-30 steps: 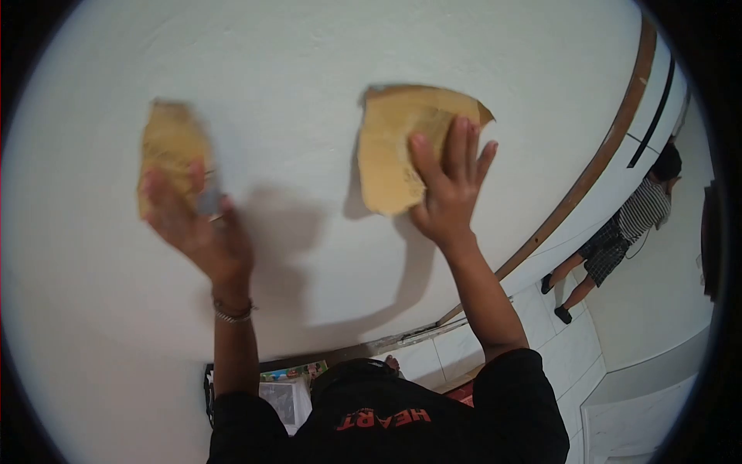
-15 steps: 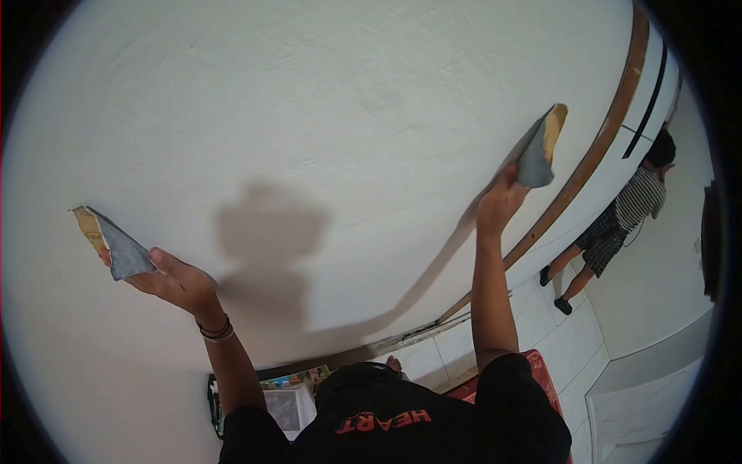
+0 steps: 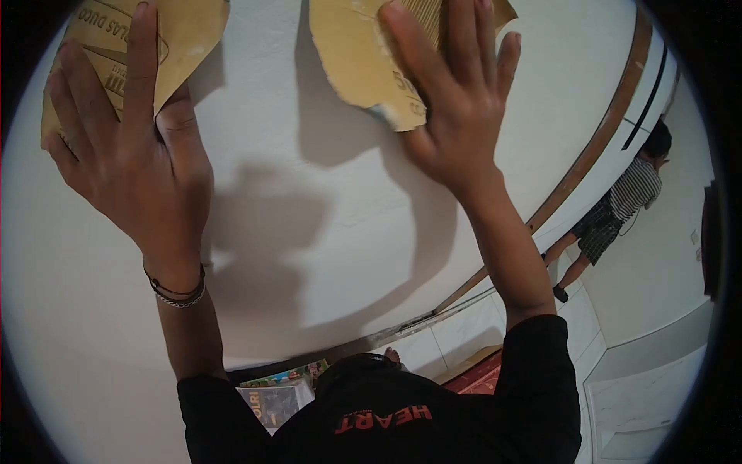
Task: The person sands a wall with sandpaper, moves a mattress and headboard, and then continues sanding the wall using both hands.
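My left hand (image 3: 127, 174) holds a piece of sandpaper (image 3: 189, 46), its fingers over the tan printed backing and the thumb tucked behind the lower edge. A second piece of sandpaper (image 3: 348, 58), torn along its edge, is in my right hand (image 3: 464, 116). Those fingers also lie over the paper's back, with the thumb partly hidden behind it. Both pieces are raised in front of the white wall (image 3: 263, 100) and run close to or past the top of the view.
A brown wooden strip (image 3: 593, 147) borders the wall on the right. Beyond it, a person (image 3: 618, 201) in a striped shirt stands by another wall. Below lie printed papers (image 3: 274, 406), a red patterned item (image 3: 475, 379) and white floor tiles (image 3: 413, 352).
Both hands have come up, nearer the camera, my right hand also moving left toward the other. The sandpaper pieces, folded with grey faces showing before, now turn their tan backs to me.
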A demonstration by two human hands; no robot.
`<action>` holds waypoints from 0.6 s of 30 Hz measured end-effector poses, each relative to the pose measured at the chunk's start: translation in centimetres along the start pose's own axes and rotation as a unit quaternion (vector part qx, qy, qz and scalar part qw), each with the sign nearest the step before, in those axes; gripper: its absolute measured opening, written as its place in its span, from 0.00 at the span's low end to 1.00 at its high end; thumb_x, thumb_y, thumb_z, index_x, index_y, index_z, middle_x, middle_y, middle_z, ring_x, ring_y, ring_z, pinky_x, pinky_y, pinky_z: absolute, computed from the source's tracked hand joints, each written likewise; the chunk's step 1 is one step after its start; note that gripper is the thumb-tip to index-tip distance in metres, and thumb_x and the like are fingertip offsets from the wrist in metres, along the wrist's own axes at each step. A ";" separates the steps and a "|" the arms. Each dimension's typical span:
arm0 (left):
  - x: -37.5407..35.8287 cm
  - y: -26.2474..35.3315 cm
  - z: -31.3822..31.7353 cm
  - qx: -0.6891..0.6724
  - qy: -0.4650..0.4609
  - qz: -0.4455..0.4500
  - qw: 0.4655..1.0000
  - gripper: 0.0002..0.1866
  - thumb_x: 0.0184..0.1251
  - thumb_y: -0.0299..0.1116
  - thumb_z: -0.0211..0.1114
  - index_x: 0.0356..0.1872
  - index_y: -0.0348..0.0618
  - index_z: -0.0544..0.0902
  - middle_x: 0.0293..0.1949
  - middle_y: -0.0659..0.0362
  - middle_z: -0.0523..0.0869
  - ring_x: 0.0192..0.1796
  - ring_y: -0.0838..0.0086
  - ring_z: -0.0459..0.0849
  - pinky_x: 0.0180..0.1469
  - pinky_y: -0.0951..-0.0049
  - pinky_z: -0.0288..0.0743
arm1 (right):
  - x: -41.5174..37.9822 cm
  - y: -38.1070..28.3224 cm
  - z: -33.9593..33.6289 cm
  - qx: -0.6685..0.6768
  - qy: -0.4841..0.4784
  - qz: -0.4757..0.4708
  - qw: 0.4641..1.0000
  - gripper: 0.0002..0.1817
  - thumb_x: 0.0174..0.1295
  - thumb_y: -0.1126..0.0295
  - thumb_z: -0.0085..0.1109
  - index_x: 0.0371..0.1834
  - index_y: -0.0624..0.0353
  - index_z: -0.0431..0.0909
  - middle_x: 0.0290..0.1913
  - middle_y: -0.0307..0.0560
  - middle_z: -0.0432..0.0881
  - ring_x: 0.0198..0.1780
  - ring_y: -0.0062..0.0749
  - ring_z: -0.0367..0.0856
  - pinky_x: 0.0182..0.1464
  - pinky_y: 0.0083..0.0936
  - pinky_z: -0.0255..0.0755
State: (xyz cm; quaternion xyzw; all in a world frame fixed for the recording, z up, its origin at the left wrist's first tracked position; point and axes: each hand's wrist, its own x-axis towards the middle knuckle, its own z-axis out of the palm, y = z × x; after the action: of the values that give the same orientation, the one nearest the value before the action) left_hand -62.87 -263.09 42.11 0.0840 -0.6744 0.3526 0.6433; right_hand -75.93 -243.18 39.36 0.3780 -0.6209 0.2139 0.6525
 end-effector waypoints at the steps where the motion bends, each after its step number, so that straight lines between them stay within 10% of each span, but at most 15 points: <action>1: -0.2 -0.3 0.2 0.001 0.002 0.000 1.000 0.22 0.65 0.34 0.49 0.61 0.42 0.66 0.62 0.53 0.65 0.65 0.58 0.60 0.63 0.59 0.55 | -0.1 0.9 0.0 -0.012 -0.008 0.021 1.000 0.24 0.61 0.53 0.40 0.57 0.50 0.71 0.65 0.62 0.55 0.68 0.56 0.50 0.65 0.55 0.37; 4: -3.4 -2.1 0.8 -0.135 0.094 -0.026 0.986 0.24 0.60 0.32 0.51 0.59 0.44 0.68 0.62 0.49 0.64 0.67 0.56 0.55 0.62 0.57 0.54 | -2.3 5.1 0.2 0.052 0.048 0.002 0.997 0.26 0.65 0.54 0.42 0.57 0.64 0.66 0.68 0.60 0.50 0.69 0.50 0.49 0.67 0.36 0.37; 10: -10.5 -1.9 -0.7 -0.154 0.036 -0.202 0.967 0.28 0.68 0.37 0.43 0.64 0.31 0.50 0.66 0.46 0.53 0.69 0.55 0.47 0.66 0.55 0.47 | -5.4 7.6 0.2 0.094 0.142 0.110 0.979 0.21 0.65 0.60 0.42 0.57 0.60 0.70 0.64 0.60 0.59 0.69 0.50 0.48 0.66 0.37 0.39; 18: -10.5 -2.5 -0.8 -0.158 0.020 -0.193 0.968 0.31 0.67 0.37 0.43 0.65 0.30 0.46 0.67 0.47 0.50 0.69 0.56 0.45 0.67 0.56 0.42 | -5.6 7.2 0.1 0.078 0.106 0.158 0.979 0.21 0.65 0.62 0.42 0.58 0.59 0.68 0.65 0.57 0.58 0.69 0.49 0.48 0.66 0.39 0.38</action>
State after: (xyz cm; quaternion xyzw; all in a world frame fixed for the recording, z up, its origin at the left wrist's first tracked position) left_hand -59.14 -267.97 33.25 0.1030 -0.6791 0.1123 0.7180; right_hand -82.12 -237.70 35.50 0.3005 -0.5811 0.4010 0.6413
